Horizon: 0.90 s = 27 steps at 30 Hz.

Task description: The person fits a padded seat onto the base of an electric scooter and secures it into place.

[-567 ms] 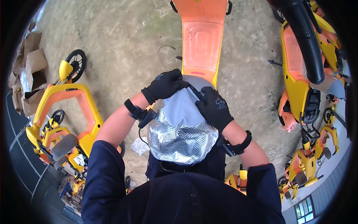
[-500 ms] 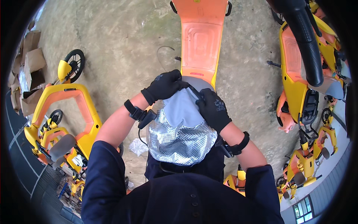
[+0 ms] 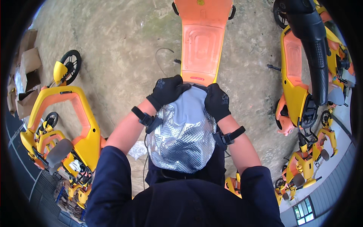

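Note:
In front of my body a seat cover (image 3: 181,140), silvery quilted foil with a soft grey panel, lies draped over the seat end of a yellow and orange scooter (image 3: 202,49). Its dark far edge lies at the end of the footboard. My left hand (image 3: 168,90), in a black glove, grips that edge at its left corner. At the right corner my right hand (image 3: 218,102), gloved alike, is closed on the edge. The cloth is stretched between both hands. The seat beneath is hidden.
Yellow scooters stand at the left (image 3: 85,125) and right (image 3: 295,75). A black handlebar grip (image 3: 319,72) reaches in at upper right. Cardboard boxes (image 3: 30,62) are piled at far left. A thin cable (image 3: 158,62) and crumpled white plastic (image 3: 137,150) lie on the concrete floor.
Both hands have drawn the cover's edge forward over the seat's front, which showed grey before. The grey panel is now smoother and flatter, and the hands sit a little farther apart.

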Available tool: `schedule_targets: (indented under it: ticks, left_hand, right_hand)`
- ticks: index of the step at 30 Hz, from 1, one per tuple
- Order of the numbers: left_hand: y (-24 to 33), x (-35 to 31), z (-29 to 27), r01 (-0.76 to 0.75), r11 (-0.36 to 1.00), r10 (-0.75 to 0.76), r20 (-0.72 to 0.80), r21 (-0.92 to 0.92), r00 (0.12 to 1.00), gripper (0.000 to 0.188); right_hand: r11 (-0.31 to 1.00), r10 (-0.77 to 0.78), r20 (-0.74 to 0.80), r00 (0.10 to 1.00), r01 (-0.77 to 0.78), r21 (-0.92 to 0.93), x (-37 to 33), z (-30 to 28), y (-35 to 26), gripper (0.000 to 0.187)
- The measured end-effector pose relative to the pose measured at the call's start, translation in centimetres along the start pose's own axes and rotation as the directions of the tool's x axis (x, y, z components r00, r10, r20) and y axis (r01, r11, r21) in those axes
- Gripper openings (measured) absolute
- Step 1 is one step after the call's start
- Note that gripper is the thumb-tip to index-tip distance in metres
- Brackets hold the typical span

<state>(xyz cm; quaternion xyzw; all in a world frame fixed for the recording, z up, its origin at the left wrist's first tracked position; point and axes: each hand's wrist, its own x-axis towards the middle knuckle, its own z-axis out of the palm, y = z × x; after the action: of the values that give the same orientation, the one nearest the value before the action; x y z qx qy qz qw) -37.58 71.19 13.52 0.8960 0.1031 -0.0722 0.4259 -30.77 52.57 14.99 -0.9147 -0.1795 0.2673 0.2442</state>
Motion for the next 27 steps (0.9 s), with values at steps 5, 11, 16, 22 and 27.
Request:
schedule_targets:
  ticks: [5,11,16,22,27]
  left_hand:
    - [-1.2,0.0,0.4,0.140,0.990,-0.139,0.079,-0.017,0.987,0.037]
    - [-3.1,0.9,1.4,0.261,0.959,-0.245,0.135,-0.115,0.960,0.038]
    - [-3.7,2.2,2.1,0.271,0.947,-0.242,0.170,-0.173,0.955,0.037]
    - [-2.3,4.5,-0.5,0.321,0.945,-0.244,0.513,-0.065,0.823,0.045]
    - [-0.8,6.1,-3.0,0.292,0.956,-0.190,0.839,0.039,0.509,0.052]
  right_hand:
    - [0.995,-0.099,0.002,0.995,0.099,0.003,0.5,0.6,1.7,0.014]
    - [0.982,0.073,-0.020,0.997,-0.068,0.177,1.5,2.5,4.1,0.012]
    - [0.962,0.082,-0.030,0.996,-0.071,0.265,1.9,2.9,5.0,0.016]
    - [0.971,0.046,-0.037,0.998,-0.036,0.235,2.3,2.8,5.0,0.019]
    - [0.983,0.060,-0.019,0.998,-0.056,0.174,2.1,1.7,3.9,0.021]
